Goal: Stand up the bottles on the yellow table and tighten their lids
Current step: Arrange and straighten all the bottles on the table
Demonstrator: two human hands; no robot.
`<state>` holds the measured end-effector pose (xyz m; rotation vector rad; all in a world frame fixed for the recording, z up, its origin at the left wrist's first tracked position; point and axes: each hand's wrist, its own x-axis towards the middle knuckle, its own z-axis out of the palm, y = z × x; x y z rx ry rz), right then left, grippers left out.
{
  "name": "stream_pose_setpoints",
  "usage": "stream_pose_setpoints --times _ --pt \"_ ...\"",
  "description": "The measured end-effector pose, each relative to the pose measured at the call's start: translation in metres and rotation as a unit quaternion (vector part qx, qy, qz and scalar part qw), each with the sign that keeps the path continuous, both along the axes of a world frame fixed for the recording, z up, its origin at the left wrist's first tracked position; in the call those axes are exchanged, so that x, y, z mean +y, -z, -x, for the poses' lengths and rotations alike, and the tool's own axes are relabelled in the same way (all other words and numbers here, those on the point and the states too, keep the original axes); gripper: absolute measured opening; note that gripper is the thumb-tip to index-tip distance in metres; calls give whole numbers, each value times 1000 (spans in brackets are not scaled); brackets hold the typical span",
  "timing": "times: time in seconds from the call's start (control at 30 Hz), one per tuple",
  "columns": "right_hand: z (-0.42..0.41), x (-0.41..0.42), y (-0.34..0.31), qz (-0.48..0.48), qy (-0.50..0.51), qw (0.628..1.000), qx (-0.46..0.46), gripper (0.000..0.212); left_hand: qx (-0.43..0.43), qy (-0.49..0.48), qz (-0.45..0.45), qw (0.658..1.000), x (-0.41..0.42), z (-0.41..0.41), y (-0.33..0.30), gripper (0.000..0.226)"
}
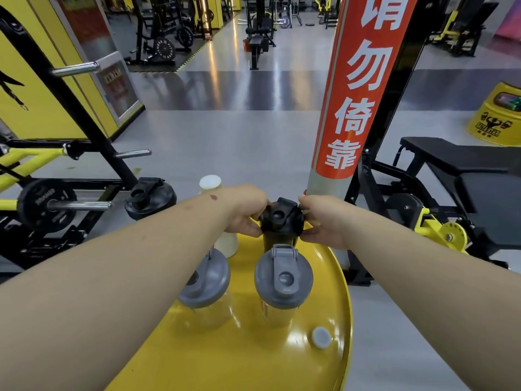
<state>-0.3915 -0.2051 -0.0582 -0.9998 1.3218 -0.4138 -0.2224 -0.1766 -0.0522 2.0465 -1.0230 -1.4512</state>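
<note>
On the round yellow table (pixel 253 359) several bottles stand upright. At the far edge a dark bottle carries a black flip-top lid (pixel 282 217). My left hand (pixel 244 211) grips that lid from the left and my right hand (pixel 320 221) grips it from the right. Nearer to me stand two clear shakers with grey lids, one in the middle (pixel 283 277) and one (pixel 205 280) partly hidden under my left forearm. A cream bottle with a white cap (pixel 210 182) stands behind my left wrist. Another black-lidded bottle (pixel 150 197) stands at the far left.
A small white cap (pixel 321 337) lies loose near the table's right rim. A red and grey pillar (pixel 349 108) rises just beyond the table. A weight rack (pixel 84 153) stands to the left, a black bench (pixel 456 162) to the right.
</note>
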Motion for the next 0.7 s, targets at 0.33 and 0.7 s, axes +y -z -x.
stream_pose_setpoints --times 0.33,0.7 --pt "-1 -10 14 46 -21 999 8 25 79 -107 -18 991 9 2 1 56" --pt "-10 -4 18 104 -75 989 72 27 103 -118 -15 988 15 -4 12 68"
